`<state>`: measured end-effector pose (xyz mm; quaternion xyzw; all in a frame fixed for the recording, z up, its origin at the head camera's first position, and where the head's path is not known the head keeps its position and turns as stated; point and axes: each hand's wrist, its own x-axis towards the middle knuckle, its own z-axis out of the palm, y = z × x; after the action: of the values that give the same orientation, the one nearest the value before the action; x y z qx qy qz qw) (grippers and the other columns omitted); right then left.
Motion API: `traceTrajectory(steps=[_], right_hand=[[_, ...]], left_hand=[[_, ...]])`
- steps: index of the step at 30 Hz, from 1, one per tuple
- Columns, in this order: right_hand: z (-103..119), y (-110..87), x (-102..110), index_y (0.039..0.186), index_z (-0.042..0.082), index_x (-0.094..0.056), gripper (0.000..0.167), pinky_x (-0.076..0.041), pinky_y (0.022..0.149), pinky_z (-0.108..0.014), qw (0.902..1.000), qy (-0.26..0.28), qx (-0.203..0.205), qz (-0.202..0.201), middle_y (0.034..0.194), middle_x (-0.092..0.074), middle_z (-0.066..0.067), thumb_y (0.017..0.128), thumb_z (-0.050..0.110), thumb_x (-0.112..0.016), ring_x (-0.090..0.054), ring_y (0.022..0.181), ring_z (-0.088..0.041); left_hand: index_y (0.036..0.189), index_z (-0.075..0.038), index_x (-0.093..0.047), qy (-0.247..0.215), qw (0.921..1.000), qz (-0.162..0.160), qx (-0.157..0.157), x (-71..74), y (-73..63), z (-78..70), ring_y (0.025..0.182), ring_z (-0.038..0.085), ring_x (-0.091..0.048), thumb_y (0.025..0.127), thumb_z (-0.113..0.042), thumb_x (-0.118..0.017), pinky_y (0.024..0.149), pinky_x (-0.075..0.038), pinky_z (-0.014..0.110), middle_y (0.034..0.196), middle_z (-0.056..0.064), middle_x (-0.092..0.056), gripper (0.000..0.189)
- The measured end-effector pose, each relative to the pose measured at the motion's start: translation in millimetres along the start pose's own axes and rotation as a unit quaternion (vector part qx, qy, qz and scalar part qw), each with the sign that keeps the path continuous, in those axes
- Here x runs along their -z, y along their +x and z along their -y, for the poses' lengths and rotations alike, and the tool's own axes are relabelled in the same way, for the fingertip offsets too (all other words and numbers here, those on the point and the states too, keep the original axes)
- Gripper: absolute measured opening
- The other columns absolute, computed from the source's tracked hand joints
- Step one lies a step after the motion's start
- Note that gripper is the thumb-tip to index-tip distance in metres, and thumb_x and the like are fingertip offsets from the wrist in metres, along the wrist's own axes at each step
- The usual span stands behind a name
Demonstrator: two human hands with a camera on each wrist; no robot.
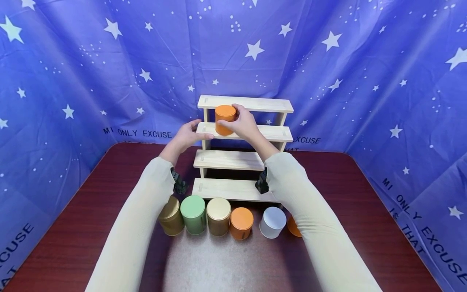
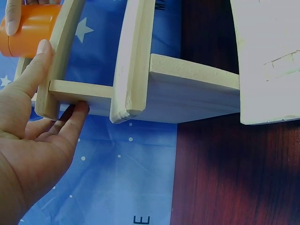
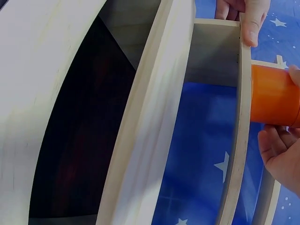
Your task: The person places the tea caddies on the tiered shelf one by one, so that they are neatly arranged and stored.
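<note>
An orange lidded canister (image 1: 225, 121) stands upright on the second board from the top of a pale wooden stepped shelf (image 1: 230, 160). My right hand (image 1: 245, 123) holds this canister, thumb in front and fingers round its right side. In the right wrist view the canister's base (image 3: 272, 96) meets the board. My left hand (image 1: 187, 136) grips the left end of the same board. The left wrist view shows that thumb on the board's upper side and fingers (image 2: 77, 119) against the side support below.
Before the shelf stand a brown-gold canister (image 1: 171, 221), a green canister (image 1: 193, 217), a gold-lidded canister (image 1: 218, 219), an orange canister (image 1: 241, 225) and a silver canister (image 1: 273, 223). My right sleeve partly covers another orange canister (image 1: 293, 227). Starry blue cloth (image 1: 164, 81) hangs behind the dark red table (image 1: 120, 170).
</note>
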<state>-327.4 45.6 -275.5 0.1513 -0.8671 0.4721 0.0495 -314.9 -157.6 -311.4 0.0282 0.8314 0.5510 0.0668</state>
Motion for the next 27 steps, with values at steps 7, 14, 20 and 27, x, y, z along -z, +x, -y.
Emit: traceTrajectory(steps=[7,14,20,27], right_hand=[[-3,-4.6,0,0.145,0.009,-0.029,0.092,-0.045,0.101,-0.031,0.9999,-0.009,-0.009,0.002,0.140,-0.048,-0.008,0.073,0.039,-0.079,-0.054,0.119,-0.020],[0,-8.6,8,0.144,0.016,-0.031,0.089,-0.048,0.095,-0.035,0.9998,-0.011,0.013,-0.012,0.134,-0.054,-0.009,0.073,0.041,-0.078,-0.055,0.111,-0.022],[1,-15.1,18,0.136,0.016,-0.042,0.074,-0.048,0.094,-0.039,0.9990,-0.037,0.024,-0.007,0.130,-0.055,-0.010,0.076,0.043,-0.075,-0.054,0.113,-0.023],[-4,-21.8,31,0.134,0.015,-0.045,0.067,-0.047,0.093,-0.040,0.9979,-0.057,0.033,-0.001,0.129,-0.055,-0.012,0.079,0.042,-0.072,-0.054,0.112,-0.026]], left_hand=[[0.150,-0.007,-0.018,0.006,1.0000,0.003,0.006,-1.6,-2.1,-1.5,0.130,0.028,-0.042,0.078,-0.026,-0.076,0.110,-0.036,0.042,0.148,0.018,-0.035,0.094],[0.150,-0.008,-0.019,0.002,1.0000,-0.001,0.006,-0.4,-0.2,-0.8,0.128,0.028,-0.044,0.078,-0.025,-0.077,0.109,-0.037,0.042,0.148,0.018,-0.035,0.094],[0.150,-0.008,-0.020,-0.001,1.0000,-0.004,0.008,-0.8,-0.1,0.1,0.129,0.027,-0.043,0.077,-0.025,-0.078,0.109,-0.036,0.041,0.147,0.017,-0.037,0.094],[0.150,-0.010,-0.020,0.005,0.9999,-0.004,0.012,-1.6,-0.5,-0.9,0.130,0.027,-0.043,0.076,-0.028,-0.078,0.109,-0.036,0.043,0.148,0.017,-0.035,0.096]])
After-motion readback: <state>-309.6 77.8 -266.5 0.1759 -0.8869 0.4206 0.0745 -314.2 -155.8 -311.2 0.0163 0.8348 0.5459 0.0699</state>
